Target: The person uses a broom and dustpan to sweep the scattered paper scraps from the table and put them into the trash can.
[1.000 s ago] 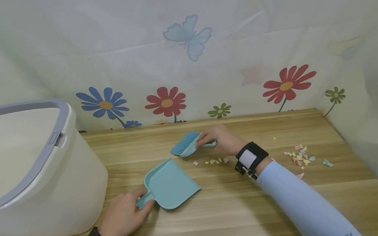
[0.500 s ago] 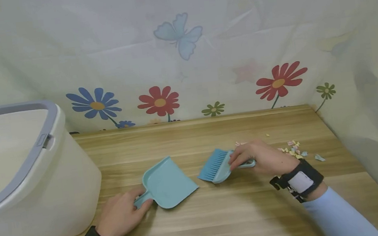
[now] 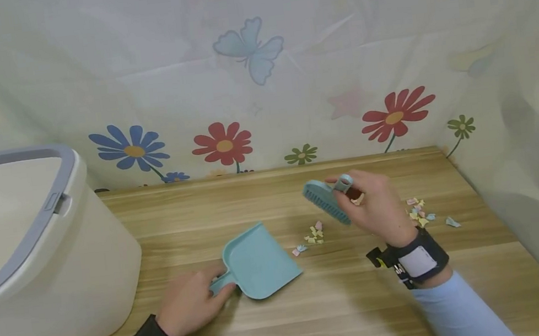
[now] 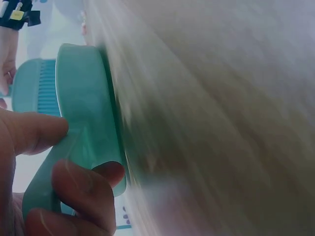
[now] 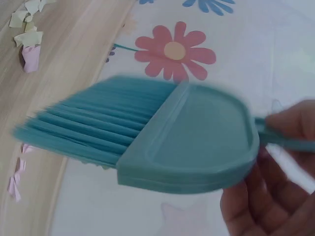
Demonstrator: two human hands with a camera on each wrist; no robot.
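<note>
My left hand (image 3: 192, 301) grips the handle of a light blue dustpan (image 3: 262, 263), which lies low over the wooden table with its wide lip facing right. In the left wrist view, thumb and fingers wrap the dustpan's handle. Raised above the table, a matching hand brush (image 5: 197, 137) is held by its handle in my right hand (image 3: 376, 206), bristles pointing down and left in the head view. A small cluster of torn paper scraps (image 3: 314, 235) lies just off the dustpan's lip. More scraps (image 3: 418, 215) are spread farther right, beyond my right hand.
A large white bin (image 3: 106, 264) with a grey rim stands at the left, its top open. Behind the wooden table (image 3: 179, 211) hangs a pale curtain (image 3: 163, 63) printed with flowers and a butterfly; it also runs along the right side.
The brush has moved right, then been lifted and tilted up off the table. The dustpan has slid slightly right, closer to the small scrap cluster, which the brush no longer covers.
</note>
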